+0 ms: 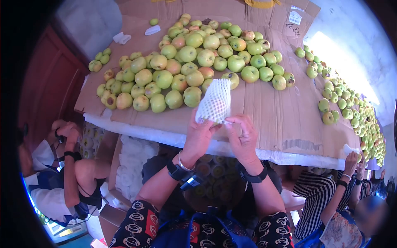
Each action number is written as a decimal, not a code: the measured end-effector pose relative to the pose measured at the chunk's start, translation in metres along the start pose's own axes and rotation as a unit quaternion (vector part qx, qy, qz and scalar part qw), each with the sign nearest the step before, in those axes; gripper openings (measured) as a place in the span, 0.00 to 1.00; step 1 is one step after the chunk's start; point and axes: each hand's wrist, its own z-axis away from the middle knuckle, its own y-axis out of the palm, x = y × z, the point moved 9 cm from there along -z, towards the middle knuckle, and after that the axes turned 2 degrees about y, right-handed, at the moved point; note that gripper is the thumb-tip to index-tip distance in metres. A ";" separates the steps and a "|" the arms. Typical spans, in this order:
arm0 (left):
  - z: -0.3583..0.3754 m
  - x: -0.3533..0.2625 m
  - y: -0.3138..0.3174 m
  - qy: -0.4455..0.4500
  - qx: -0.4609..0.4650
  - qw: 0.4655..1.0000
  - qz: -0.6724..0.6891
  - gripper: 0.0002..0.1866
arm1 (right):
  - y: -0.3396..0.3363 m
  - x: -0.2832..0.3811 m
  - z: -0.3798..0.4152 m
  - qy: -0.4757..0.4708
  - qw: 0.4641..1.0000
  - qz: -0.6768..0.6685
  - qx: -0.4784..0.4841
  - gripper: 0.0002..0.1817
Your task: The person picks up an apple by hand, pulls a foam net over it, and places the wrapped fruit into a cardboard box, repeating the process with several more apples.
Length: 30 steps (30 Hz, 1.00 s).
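A white foam net sleeve (215,99) stands up between my hands, with an apple partly visible through its mesh. My left hand (199,134) is wrapped round the lower left side of the netted apple. At the sleeve's lower right edge, the fingertips of my right hand (243,134) pinch the net. Right behind is a big pile of green and reddish apples (188,53) on the cardboard-covered table (264,111). Some apples in the pile have brown spots.
More apples (343,95) spread along the right side. Loose white nets (152,30) lie at the back. Below the table edge are boxes with netted apples (91,138) and white foam nets (134,161). One person (78,165) sits at left, another (331,206) at right.
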 end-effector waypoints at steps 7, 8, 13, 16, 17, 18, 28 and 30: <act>-0.007 -0.015 -0.010 0.056 -0.015 0.998 0.008 0.25 | 0.025 -0.013 0.010 0.060 0.992 -0.018 0.114 0.13; -0.006 -0.016 -0.010 0.059 -0.017 0.998 0.008 0.25 | 0.024 -0.012 0.010 0.058 0.991 -0.020 0.117 0.13; 0.002 -0.039 0.009 0.160 0.009 0.958 -0.238 0.31 | 0.014 -0.010 0.001 0.111 0.989 -0.068 0.065 0.37; 0.009 -0.056 0.024 0.274 0.020 0.858 -0.434 0.32 | 0.031 -0.025 0.011 0.149 0.972 -0.152 0.096 0.42; 0.009 -0.058 0.026 0.273 0.020 0.858 -0.434 0.32 | 0.032 -0.026 0.013 0.150 0.972 -0.152 0.096 0.42; 0.010 -0.062 0.028 0.270 0.010 0.848 -0.455 0.31 | 0.032 -0.026 0.013 0.174 0.959 -0.206 0.081 0.41; 0.020 -0.074 0.044 0.328 0.027 0.833 -0.444 0.14 | 0.027 -0.032 0.012 0.213 0.915 -0.344 0.009 0.38; 0.022 -0.079 0.047 0.352 0.029 0.794 -0.495 0.12 | 0.029 -0.033 0.013 0.214 0.908 -0.361 0.012 0.38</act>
